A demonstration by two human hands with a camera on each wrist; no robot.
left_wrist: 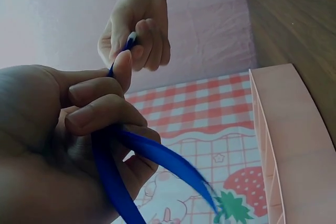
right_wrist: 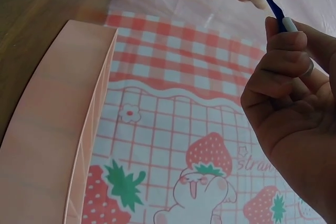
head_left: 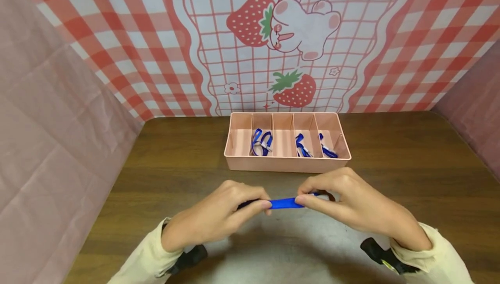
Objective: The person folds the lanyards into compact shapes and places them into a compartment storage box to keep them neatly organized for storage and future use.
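Observation:
Between my two hands a flat blue strap (head_left: 286, 203) is stretched level, in front of the pink box. My left hand (head_left: 220, 214) pinches one side of it between thumb and forefinger; in the left wrist view loose strap (left_wrist: 170, 163) hangs in loops below its curled fingers. The other side is pinched by my right hand (head_left: 351, 208). A small white fitting (right_wrist: 289, 24) on the strap shows at the right fingertips in the right wrist view. What kind of fitting it is, I cannot tell.
The pink box (head_left: 287, 164) has several compartments side by side. Blue straps lie in three of them: one bundle (head_left: 256, 145) left of centre, another bundle (head_left: 301, 147) right of centre, and a third bundle (head_left: 329, 151) at the far right. A strawberry-print cloth (head_left: 211, 49) hangs behind the wooden table (head_left: 156, 162).

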